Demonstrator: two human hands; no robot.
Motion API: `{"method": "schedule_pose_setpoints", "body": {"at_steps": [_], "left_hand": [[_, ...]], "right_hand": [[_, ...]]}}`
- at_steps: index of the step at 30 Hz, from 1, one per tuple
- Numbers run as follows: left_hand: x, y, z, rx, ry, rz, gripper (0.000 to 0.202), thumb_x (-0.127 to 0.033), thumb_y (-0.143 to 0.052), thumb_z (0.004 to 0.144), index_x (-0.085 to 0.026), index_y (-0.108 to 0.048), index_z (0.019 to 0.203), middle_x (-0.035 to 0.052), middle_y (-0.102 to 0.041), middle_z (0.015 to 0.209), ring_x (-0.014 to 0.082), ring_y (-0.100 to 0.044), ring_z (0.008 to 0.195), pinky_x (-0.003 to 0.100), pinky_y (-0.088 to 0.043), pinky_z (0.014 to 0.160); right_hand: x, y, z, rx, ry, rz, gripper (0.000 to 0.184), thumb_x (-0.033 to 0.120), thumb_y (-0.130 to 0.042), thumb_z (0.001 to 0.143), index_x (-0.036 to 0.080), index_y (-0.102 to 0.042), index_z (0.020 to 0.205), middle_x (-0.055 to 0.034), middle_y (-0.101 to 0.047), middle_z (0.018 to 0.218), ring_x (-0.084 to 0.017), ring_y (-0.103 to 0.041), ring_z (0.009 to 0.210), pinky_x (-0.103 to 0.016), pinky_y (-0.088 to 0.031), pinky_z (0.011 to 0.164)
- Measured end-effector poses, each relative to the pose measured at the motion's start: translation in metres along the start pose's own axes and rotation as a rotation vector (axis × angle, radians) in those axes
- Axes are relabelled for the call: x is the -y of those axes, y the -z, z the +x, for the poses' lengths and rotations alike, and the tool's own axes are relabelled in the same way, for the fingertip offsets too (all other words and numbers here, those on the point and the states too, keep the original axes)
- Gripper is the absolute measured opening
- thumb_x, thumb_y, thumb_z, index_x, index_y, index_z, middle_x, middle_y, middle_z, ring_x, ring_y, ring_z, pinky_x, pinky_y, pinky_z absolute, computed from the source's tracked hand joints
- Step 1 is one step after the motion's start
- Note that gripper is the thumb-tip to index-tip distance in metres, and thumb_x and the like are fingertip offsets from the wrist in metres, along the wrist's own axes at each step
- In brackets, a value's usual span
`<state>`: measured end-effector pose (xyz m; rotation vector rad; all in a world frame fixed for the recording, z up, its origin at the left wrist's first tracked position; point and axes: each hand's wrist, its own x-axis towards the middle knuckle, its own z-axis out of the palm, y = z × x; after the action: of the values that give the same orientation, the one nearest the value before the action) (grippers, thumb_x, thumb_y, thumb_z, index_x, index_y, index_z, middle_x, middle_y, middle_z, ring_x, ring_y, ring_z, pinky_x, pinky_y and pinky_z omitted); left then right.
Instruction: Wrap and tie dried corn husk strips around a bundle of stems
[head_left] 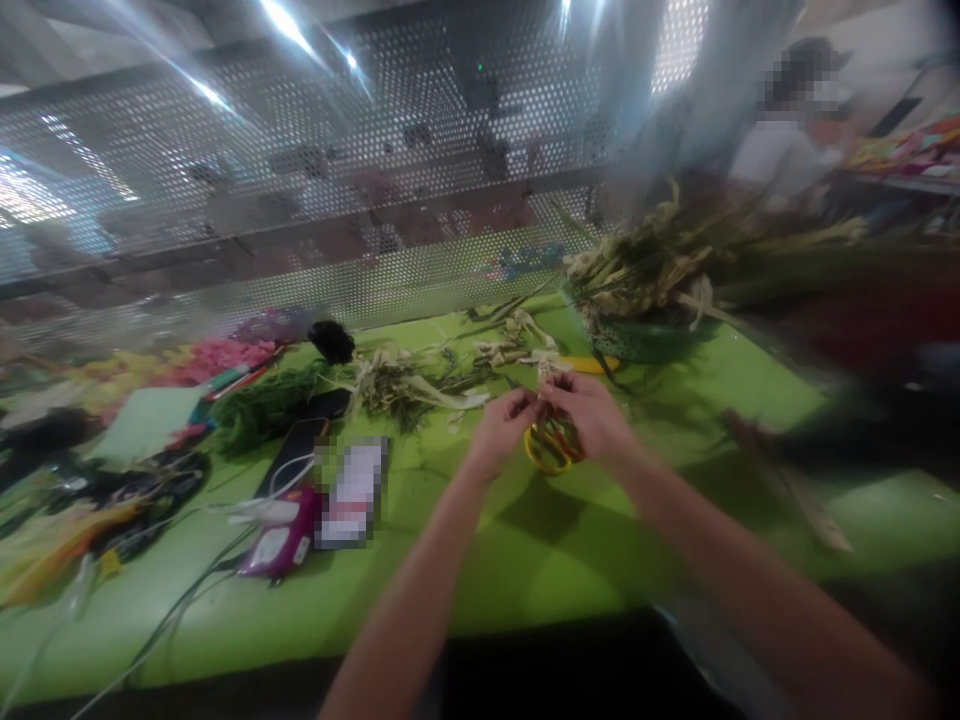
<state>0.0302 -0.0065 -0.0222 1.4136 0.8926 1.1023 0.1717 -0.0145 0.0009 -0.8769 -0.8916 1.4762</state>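
Both of my hands meet over the middle of a green table (570, 560). My left hand (501, 428) is closed, its fingertips pinching a pale flower stem (545, 366) that sticks up between the hands. My right hand (589, 412) is closed too, gripping the same stem, with yellow and red scissors (551, 447) hanging under its palm. The whole picture is smeared by motion.
Cut stems and leaves (409, 385) lie behind my hands. A green basket (649, 338) of long stalks stands at the back right. Phones, a pink power bank (281, 540) and cables lie to the left, beside pink flowers (221, 355). A person (787, 130) stands far right.
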Motion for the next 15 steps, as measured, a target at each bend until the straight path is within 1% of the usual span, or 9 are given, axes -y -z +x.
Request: {"method": "schedule_pose_setpoints", "body": {"at_steps": [3,5,8,12,15], "left_hand": [[-0.0014,-0.0054,-0.0007,-0.062,0.034,-0.147,0.035,-0.047,-0.075,0.073,-0.014,-0.068,0.084,0.0022,-0.066,0.079,0.0133,-0.056,0.077,0.025,-0.044,0.078],[-0.0010,-0.0060,-0.0005,-0.082,0.063,-0.260,0.037,-0.047,-0.078,0.070,-0.014,-0.069,0.084,0.0018,-0.066,0.079,0.0124,-0.057,0.076,0.025,-0.044,0.079],[0.0011,-0.0034,0.0003,-0.079,0.112,-0.363,0.038,-0.045,-0.082,0.066,-0.015,-0.070,0.085,0.0005,-0.067,0.076,0.0106,-0.058,0.074,0.024,-0.045,0.079],[0.0042,-0.0011,0.0007,-0.078,0.156,-0.419,0.039,-0.042,-0.085,0.063,-0.015,-0.072,0.088,0.0008,-0.069,0.079,0.0101,-0.060,0.074,0.024,-0.046,0.081],[0.0054,-0.0020,0.0005,-0.072,0.164,-0.426,0.039,-0.041,-0.085,0.063,-0.015,-0.072,0.087,0.0011,-0.069,0.079,0.0105,-0.060,0.075,0.025,-0.046,0.081]], "right_hand": [[0.0016,0.0038,0.0012,0.073,0.015,-0.004,0.028,0.037,-0.085,0.063,0.019,-0.067,0.074,0.0028,-0.064,0.066,-0.010,-0.057,0.059,-0.024,-0.046,0.060],[0.0009,0.0062,0.0027,0.107,-0.018,-0.005,0.026,0.037,-0.084,0.066,0.019,-0.071,0.080,0.0019,-0.067,0.072,-0.009,-0.059,0.062,-0.023,-0.047,0.062],[-0.0016,0.0075,0.0047,0.119,-0.103,0.020,0.029,0.033,-0.087,0.063,0.019,-0.074,0.084,0.0006,-0.070,0.077,-0.010,-0.061,0.065,-0.023,-0.049,0.065],[-0.0030,0.0049,0.0046,0.107,-0.180,0.131,0.027,0.027,-0.090,0.057,0.018,-0.073,0.078,0.0021,-0.069,0.070,-0.008,-0.058,0.059,-0.021,-0.046,0.058],[-0.0036,0.0025,0.0036,0.097,-0.195,0.203,0.028,0.023,-0.091,0.053,0.018,-0.071,0.072,0.0023,-0.067,0.066,-0.008,-0.058,0.059,-0.020,-0.046,0.057]]}}
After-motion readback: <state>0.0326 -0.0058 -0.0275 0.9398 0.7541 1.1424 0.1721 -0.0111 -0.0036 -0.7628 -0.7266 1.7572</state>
